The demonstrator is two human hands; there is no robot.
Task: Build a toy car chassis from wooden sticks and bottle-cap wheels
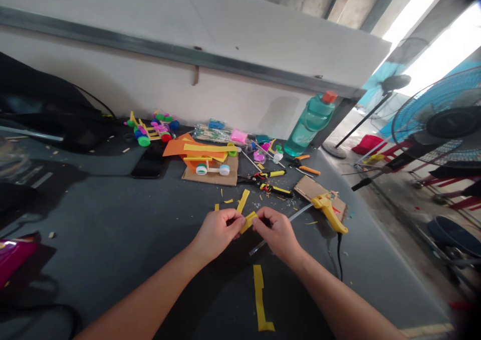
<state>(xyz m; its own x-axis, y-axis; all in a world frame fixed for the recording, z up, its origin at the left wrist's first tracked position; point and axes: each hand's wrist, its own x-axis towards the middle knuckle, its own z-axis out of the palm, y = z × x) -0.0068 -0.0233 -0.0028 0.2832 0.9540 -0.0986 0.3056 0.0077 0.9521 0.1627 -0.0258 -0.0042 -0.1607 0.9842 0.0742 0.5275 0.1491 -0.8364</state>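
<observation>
Between my two hands, over the dark table, is a small yellow paper strip (248, 221). My left hand (220, 231) pinches its left end with thumb and finger. At its right end, the fingertips of my right hand (276, 232) are closed on the same strip. Just beyond lies another yellow paper strip (243, 200). Closer to me rests a longer yellow strip (259, 297) with a bent lower end. A clear glue stick (259, 248) passes behind my right hand toward the yellow glue gun (327, 212).
Pliers (276, 189) with yellow-black handles lie beyond my hands, near a small wheeled model (212, 169) on cardboard (229, 178). Orange paper (175, 148), a dark phone (148, 162), colourful wheeled toys (150, 129) and a teal bottle (310, 124) stand farther back. The glue gun's cord (339, 255) trails down right.
</observation>
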